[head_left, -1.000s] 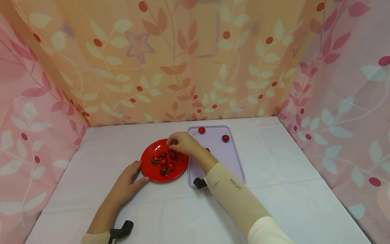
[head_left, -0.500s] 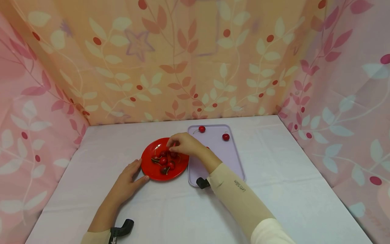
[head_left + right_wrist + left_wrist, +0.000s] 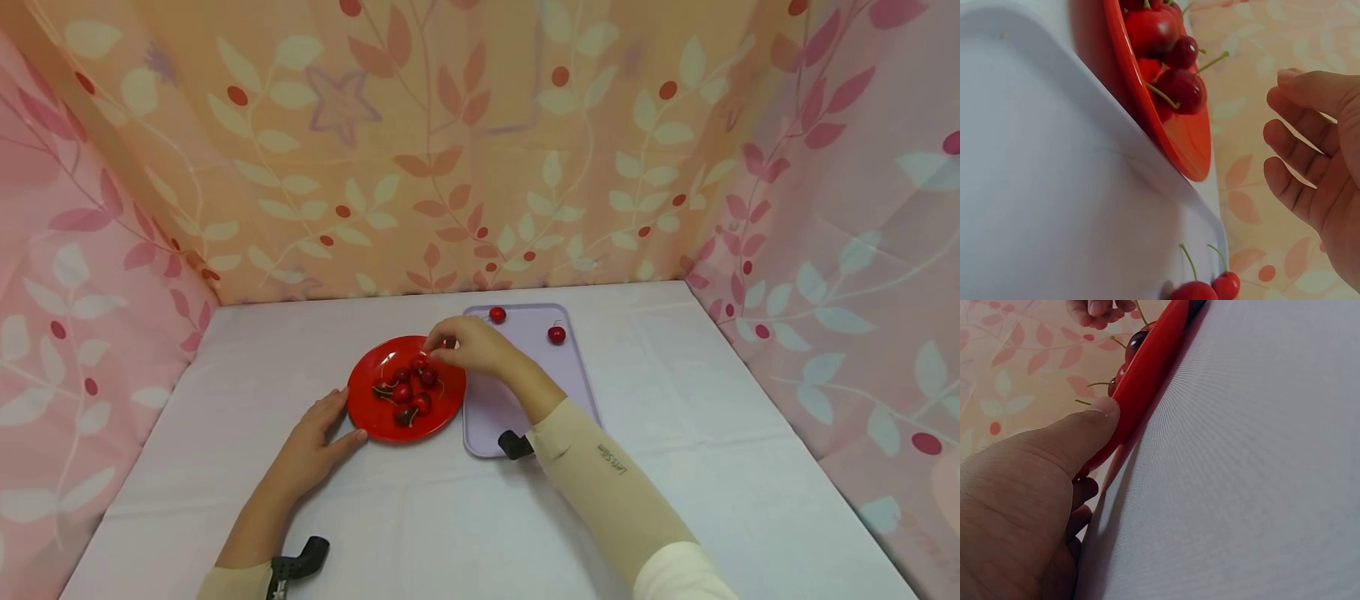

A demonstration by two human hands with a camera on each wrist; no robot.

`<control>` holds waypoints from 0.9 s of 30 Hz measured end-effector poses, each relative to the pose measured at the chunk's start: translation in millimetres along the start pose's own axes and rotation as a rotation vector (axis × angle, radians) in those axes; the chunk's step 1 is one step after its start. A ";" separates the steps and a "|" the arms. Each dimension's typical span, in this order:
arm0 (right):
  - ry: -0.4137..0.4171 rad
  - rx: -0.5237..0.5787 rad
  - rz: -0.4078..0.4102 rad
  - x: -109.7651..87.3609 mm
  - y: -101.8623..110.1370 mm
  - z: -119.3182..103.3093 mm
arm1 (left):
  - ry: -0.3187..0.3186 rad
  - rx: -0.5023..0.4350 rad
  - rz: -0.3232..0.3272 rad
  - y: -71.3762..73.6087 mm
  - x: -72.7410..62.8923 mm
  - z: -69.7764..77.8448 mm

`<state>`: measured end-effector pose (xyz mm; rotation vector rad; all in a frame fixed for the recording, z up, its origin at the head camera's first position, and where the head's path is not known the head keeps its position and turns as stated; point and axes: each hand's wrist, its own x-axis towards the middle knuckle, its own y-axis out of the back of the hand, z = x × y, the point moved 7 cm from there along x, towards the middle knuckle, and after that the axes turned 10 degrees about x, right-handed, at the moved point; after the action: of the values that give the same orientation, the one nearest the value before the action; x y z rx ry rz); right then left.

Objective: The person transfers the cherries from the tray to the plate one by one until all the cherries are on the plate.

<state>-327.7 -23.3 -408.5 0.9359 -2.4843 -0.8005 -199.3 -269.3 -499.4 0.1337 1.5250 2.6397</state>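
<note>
On the white-covered table lies a round red plate (image 3: pixel 367 412) with several dark red cherries (image 3: pixel 402 392), their stems still on. My left hand (image 3: pixel 311 446) holds the plate's near left rim, thumb (image 3: pixel 1105 407) against the edge and fingers partly hidden beside it. Above the far right rim is my right hand (image 3: pixel 476 346); in the right wrist view its fingers (image 3: pixel 1282 178) are loosely bent with nothing visible in them. A cherry (image 3: pixel 417 364) lies in the plate just left of that hand.
A lilac rectangular tray (image 3: pixel 555 383) adjoins the plate's right side, partly covered by the right forearm. One cherry (image 3: pixel 497 315) lies at its far left corner and another cherry (image 3: pixel 557 335) near its right edge. Leaf-patterned cloth (image 3: pixel 435 125) encloses the back and sides.
My right hand has let go of a cherry in the plate and drawn back to the right. The left hand has stayed at the rim.
</note>
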 end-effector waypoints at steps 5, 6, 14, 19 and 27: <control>-0.015 -0.001 0.025 -8.7 10.6 -0.5 | -0.003 -0.010 0.010 -0.3 -0.7 2.0; -0.017 -0.010 0.030 -10.5 12.7 -0.5 | -0.003 -0.011 0.012 -0.8 -0.8 2.0; -0.009 -0.081 0.058 -22.9 29.3 -7.1 | -0.001 -0.005 0.009 -4.1 -0.1 -1.3; -0.023 -0.097 0.070 -26.4 38.5 -6.1 | 0.002 -0.007 0.003 -4.4 0.3 -3.0; 0.001 -0.118 0.079 -27.5 47.6 1.8 | 0.006 -0.014 -0.004 -4.6 1.0 -4.0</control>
<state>-331.9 25.8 -384.0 0.7926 -2.4272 -0.9094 -200.6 -270.4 -505.4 0.1220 1.5061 2.6494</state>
